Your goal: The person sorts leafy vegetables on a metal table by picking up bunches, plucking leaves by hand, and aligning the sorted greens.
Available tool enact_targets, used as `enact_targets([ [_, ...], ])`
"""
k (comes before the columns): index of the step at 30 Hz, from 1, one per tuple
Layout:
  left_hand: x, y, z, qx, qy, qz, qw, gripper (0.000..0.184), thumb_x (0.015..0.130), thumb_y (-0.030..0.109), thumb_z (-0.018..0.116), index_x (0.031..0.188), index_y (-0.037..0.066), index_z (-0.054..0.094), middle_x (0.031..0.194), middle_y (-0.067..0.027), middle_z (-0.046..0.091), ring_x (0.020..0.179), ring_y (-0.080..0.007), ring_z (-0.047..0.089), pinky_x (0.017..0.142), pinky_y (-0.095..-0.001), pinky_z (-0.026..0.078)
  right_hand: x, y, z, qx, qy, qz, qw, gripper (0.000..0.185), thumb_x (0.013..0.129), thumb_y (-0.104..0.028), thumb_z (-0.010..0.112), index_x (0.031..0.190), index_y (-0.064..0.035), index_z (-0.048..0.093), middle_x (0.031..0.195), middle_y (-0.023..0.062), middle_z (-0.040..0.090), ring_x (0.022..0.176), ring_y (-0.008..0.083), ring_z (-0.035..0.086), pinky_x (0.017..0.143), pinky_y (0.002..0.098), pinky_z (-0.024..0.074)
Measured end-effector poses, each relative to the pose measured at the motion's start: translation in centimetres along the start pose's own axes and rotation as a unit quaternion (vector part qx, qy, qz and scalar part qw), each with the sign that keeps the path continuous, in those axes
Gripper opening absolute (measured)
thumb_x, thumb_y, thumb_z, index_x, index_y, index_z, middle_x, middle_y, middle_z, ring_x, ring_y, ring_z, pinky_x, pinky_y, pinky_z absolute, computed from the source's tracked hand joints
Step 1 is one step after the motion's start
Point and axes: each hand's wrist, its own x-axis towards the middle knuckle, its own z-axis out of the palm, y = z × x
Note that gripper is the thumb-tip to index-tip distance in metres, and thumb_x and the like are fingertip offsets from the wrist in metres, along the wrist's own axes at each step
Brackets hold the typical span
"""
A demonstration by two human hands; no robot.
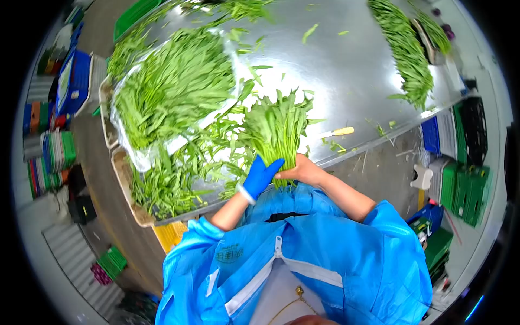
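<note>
My left hand (261, 176), in a blue glove, is wrapped round the stem end of a bunch of leafy greens (277, 127). From the other side my bare right hand (303, 170) grips the same stems. The leaves point away from me over the metal table's near edge. A knife (337, 131) with a yellowish handle lies on the table just right of the bunch. To the left, a big heap of greens (176, 81) rests on clear plastic, with loose leaves (168, 181) scattered beside and below it.
The metal table (325, 65) reaches far ahead. A long row of greens (403, 54) lies at its right side. Tan crates (130, 189) stand along the left edge. Green crates (472, 189) are stacked on the floor at right, blue and green ones (76, 81) at left.
</note>
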Motion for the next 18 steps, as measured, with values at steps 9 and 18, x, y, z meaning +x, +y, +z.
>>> enact_targets([
  [9,2.4,-0.9,1.1,-0.105,-0.107,-0.166,0.975,0.046,0.099,0.039,0.046,0.109,-0.003,0.062,0.097,-0.008,0.066,0.085,-0.012,0.06,0.074,-0.0248,0.046,-0.6,2.6,-3.2,0.199,-0.029,-0.013,0.98,0.034,0.078,0.0,0.069,0.11,-0.0017,0.058,0.094,0.0074,0.064,0.086,0.0183,0.061,0.078,0.0329,0.0492],
  [18,8.0,12.2,10.4,0.729,-0.003,0.393,0.561,0.061,0.078,0.019,0.059,0.137,0.016,0.045,0.129,-0.0122,0.049,0.12,-0.032,0.046,0.103,-0.0516,0.032,-2.1,-4.3,-18.0,0.047,-0.245,0.014,0.968,0.02,0.076,0.001,0.069,0.095,0.0026,0.062,0.082,0.0125,0.066,0.076,0.0198,0.064,0.072,0.0326,0.0499],
])
